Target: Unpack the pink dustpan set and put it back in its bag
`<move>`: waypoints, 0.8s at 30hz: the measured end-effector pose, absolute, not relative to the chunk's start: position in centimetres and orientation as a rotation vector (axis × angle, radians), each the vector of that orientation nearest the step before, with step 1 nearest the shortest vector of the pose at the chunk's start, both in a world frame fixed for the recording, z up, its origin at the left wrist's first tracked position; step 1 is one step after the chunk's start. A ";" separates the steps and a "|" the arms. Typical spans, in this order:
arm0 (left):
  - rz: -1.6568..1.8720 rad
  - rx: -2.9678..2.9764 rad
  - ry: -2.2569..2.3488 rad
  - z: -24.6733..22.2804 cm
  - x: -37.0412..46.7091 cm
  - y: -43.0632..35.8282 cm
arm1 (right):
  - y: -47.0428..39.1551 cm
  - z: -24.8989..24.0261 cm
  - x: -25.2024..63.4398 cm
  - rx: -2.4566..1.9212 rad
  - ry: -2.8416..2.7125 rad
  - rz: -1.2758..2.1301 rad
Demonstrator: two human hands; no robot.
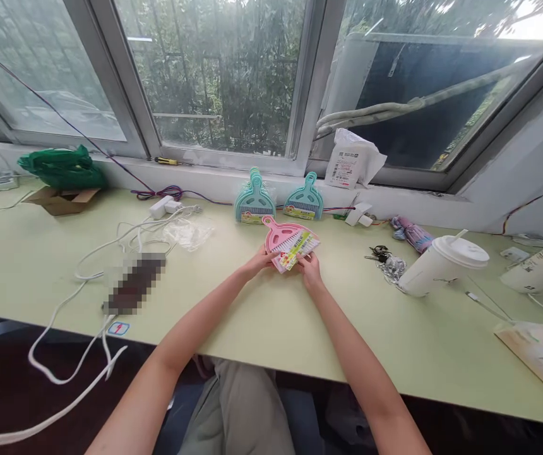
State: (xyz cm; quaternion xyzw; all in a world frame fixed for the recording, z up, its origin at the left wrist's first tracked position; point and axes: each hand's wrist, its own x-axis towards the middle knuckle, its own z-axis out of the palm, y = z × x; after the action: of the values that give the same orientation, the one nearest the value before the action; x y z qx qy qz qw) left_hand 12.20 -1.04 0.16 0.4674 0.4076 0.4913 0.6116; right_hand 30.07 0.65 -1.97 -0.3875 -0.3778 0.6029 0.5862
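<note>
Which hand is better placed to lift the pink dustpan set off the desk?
Probably right: the right hand grips the pink plastic dustpan and brush set at its labelled edge; the left hand only touches its side.

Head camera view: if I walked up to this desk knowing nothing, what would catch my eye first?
Probably the pink mini dustpan and brush set at the middle of the pale green table, held between the left hand and right hand. Just behind it, teal dustpan sets stand against the window ledge. To the right, a white lidded cup lies tilted beside a bunch of keys.
</note>
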 end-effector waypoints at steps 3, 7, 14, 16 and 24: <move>1.331 1.043 1.012 -0.3 12.9 -2.9 | -1.0 -2.2 28.8 -0.956 -0.939 1.423; 1.403 0.973 1.102 -1.2 13.0 -3.7 | -2.0 -2.6 28.3 -1.027 -0.884 1.396; 1.508 0.995 1.250 -1.9 12.4 -3.7 | -2.9 -1.9 28.4 -1.050 -0.965 1.511; 1.498 1.007 1.241 -1.9 12.3 -3.7 | -3.1 -1.7 28.5 -1.037 -0.967 1.519; 1.503 1.051 1.097 -2.7 12.8 -3.4 | -2.9 -1.7 28.8 -0.991 -0.971 1.515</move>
State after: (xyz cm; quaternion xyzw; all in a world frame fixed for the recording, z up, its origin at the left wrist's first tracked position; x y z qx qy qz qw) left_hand 12.79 -3.40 -2.66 0.4312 0.4499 0.6163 0.4814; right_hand 28.75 -2.92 -1.71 -0.4128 -0.4046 0.6312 0.5171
